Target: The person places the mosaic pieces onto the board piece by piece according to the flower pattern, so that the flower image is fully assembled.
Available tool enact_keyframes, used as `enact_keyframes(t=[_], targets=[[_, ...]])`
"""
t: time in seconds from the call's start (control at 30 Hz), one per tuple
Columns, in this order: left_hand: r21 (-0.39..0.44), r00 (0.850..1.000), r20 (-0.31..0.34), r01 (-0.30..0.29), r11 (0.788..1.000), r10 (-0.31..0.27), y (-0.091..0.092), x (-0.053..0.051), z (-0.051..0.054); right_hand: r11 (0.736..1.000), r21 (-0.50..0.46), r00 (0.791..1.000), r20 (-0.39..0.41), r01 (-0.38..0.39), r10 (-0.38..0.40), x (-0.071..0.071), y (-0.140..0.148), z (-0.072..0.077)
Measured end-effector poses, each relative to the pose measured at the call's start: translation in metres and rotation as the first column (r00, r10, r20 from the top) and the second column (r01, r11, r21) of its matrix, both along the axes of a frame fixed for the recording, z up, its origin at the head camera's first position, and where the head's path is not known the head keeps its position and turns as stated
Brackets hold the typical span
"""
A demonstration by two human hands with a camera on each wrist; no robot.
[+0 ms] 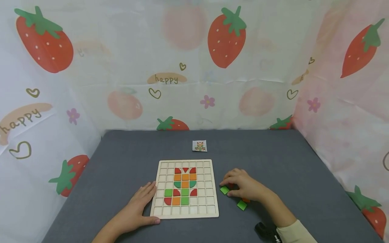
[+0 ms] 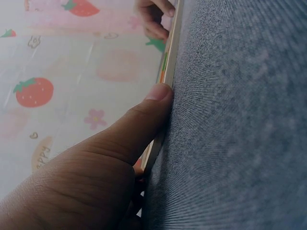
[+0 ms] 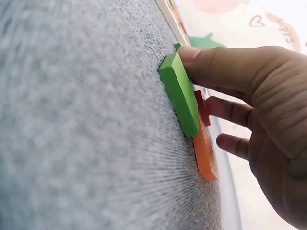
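Observation:
A light wooden grid board (image 1: 203, 210) lies on the table, with red, orange and green tiles forming a pattern in its cells. My left hand (image 1: 138, 206) rests at the board's near left corner, fingers stretched along the left edge and thumb against the near edge. Right of the board, my right hand (image 1: 243, 185) pinches a green square tile (image 1: 225, 190) between thumb and index finger. Under and beside that hand lie another green tile (image 3: 180, 93), an orange tile (image 3: 204, 151) and a red tile (image 3: 202, 108), partly hidden in the head view.
A small printed card (image 1: 199, 145) with a coloured grid pattern lies behind the board. A black device (image 1: 263, 231) is by the right wrist at the near side. Dark grey cloth (image 1: 127, 155) covers the table, and strawberry-print curtains (image 1: 194, 111) stand around it.

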State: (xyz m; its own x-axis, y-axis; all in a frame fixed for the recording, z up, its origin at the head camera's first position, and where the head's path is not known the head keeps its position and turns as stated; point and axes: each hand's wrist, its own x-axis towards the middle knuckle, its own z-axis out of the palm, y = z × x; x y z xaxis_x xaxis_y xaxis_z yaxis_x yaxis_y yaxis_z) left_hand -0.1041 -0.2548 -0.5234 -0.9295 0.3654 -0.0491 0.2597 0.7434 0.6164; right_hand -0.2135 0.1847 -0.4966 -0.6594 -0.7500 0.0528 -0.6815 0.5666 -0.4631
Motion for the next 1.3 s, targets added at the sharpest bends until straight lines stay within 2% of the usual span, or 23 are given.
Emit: enact_keyframes(t=[0.27, 0.47, 0.8, 1.0, 1.3], targets=[[0.003, 1.0, -0.007, -0.004, 1.0, 0.004, -0.001, -0.001, 0.0, 1.0, -0.013, 0.998, -0.058, -0.013, 0.012, -0.002, -0.001, -0.002], [-0.008, 1.0, -0.014, -0.005, 1.0, 0.005, -0.001, -0.001, -0.003, 1.0, -0.014, 0.997, -0.069, -0.019, 0.018, -0.002, -0.002, -0.002], [0.0, 1.0, -0.012, -0.003, 1.0, 0.003, 0.0, -0.002, -0.002, 0.999, -0.03, 0.997, -0.066, 0.041, -0.043, -0.001, -0.008, 0.002], [0.004, 1.0, 0.004, 0.002, 1.0, -0.002, 0.001, -0.001, -0.003, 0.996, -0.074, 0.994, -0.092, 0.058, -0.065, 0.004, -0.016, 0.01], [0.011, 0.999, -0.031, 0.009, 1.0, -0.008, -0.001, 0.0, -0.001, 0.993, -0.11, 0.989, -0.132, 0.05, -0.064, 0.01, -0.037, 0.025]])
